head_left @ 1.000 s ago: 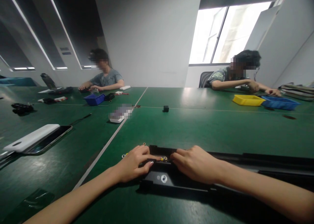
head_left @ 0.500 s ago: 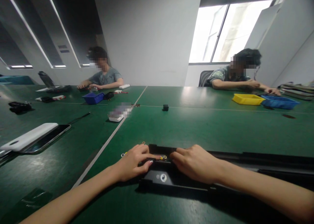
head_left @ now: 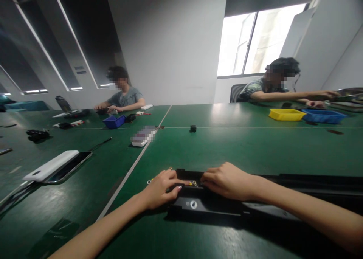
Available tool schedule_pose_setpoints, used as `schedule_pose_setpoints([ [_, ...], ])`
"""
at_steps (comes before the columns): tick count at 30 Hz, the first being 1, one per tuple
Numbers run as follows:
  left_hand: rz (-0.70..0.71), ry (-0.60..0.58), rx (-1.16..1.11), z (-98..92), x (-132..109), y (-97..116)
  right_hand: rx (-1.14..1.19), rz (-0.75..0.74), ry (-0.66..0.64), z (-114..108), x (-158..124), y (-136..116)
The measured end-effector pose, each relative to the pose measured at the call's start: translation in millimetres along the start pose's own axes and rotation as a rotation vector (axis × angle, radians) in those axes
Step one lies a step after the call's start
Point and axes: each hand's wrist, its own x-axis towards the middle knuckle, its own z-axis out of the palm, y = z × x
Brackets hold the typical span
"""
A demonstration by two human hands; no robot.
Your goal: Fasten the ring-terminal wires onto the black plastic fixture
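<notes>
1. The long black housing (head_left: 205, 209) lies on the green table (head_left: 232, 149), its near-left end under the hands and its length running off to the right.
2. The left hand (head_left: 162, 189) rests at the left end of the housing, index finger stretched along it and thumb set apart below; the hand is partly open, and I cannot tell whether the other fingers grip anything.
3. A ring terminal with a yellow sleeve (head_left: 193, 183) lies within the housing's left end, just beside that index fingertip.
4. The right hand (head_left: 227, 181) is over the housing, to the right of the ring terminal, with fingers curled and tips down inside; whether they pinch something is hidden.
5. More ring ends (head_left: 149, 182) show just left of the housing, beyond the left hand.
6. A round white mark (head_left: 193, 204) sits on the near face of the housing.
7. A small black cube (head_left: 193, 128) stands beyond the housing, well apart from it.
8. Left of the housing, also well apart, a phone (head_left: 70, 168) lies beside a white case-like device (head_left: 53, 164).
9. Far beyond the housing, two co-workers sit; a yellow bin (head_left: 286, 114) and a blue bin (head_left: 324, 116) stand before the right-hand one.
</notes>
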Motion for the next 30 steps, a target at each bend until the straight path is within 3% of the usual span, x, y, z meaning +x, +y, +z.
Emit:
schedule_pose_setpoints([
  [4, -0.008, 0.003, -0.005, 1.2, 0.1, -1.7, -0.009, -0.007, -0.005, -5.1, 0.4, 1.9],
  [15, 0.004, 0.017, 0.008, 3.1, 0.4, -5.4, -0.059, 0.145, 0.023, -11.3, 3.0, -9.2],
  [23, -0.038, 0.002, 0.024, 4.0, -0.4, -5.2, -0.071, 0.072, 0.123, -1.0, 0.4, -1.8],
  [30, -0.019, 0.018, -0.003, 4.9, -0.7, -6.0, -0.014, 0.066, 0.108, 4.4, -0.5, 2.4],
])
